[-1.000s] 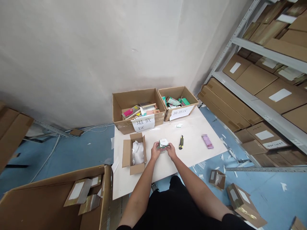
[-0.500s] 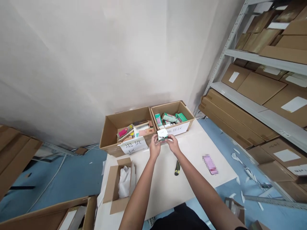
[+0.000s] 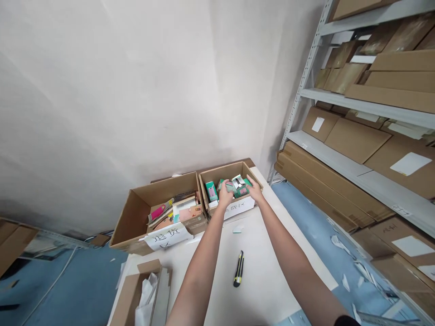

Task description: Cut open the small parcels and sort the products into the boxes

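Both my arms reach forward over the white board to the right-hand cardboard box, which bears a paper label on its front. My left hand and my right hand are closed on the two ends of a small green and white packet, held just above the green packets lying in that box. The left-hand cardboard box holds several flat coloured packages and has its own handwritten label.
A black and yellow utility knife lies on the white board between my forearms. A small open carton with white paper sits at the lower left. Metal shelving stacked with brown cartons fills the right. Paper scraps litter the blue floor.
My hands carried the small packet from the middle of the board forward into the right-hand box. The camera tilted up and moved forward with them.
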